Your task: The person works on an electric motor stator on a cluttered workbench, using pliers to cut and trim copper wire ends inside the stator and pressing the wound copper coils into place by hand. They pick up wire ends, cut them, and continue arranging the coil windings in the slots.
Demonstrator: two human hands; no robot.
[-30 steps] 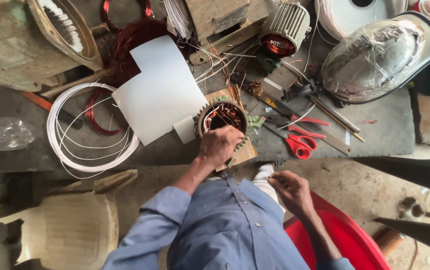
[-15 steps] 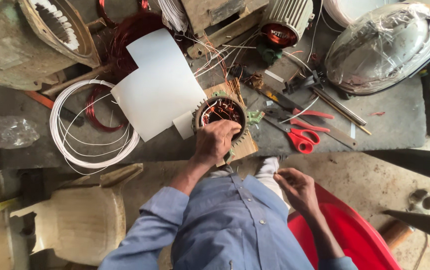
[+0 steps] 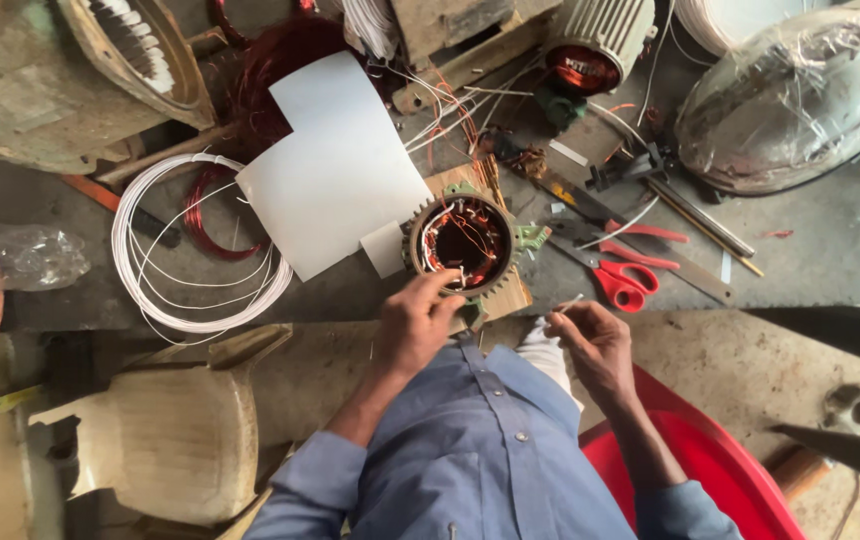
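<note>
Near the middle of the frame, the left hand [image 3: 412, 322] is reaching to the near rim of a round motor stator [image 3: 467, 243], its fingertips touching the toothed metal edge without closing around it. The stator is sitting on a small wooden board [image 3: 506, 296] on the grey surface [image 3: 810, 250], with copper windings and thin white leads showing inside its bore. Just right of centre, the right hand [image 3: 595, 338] is pinching a thin pale wire [image 3: 568, 303] between thumb and fingers. The stator is looking heavy and stiff, best gripped by its outer iron ring; the fine copper inside is looking easy to nick or bend, so fingers should be staying off it. The wire is light and springy. Red-handled scissors [image 3: 622, 280] are lying just right of the stator, a white sheet [image 3: 335, 170] to its upper left.
</note>
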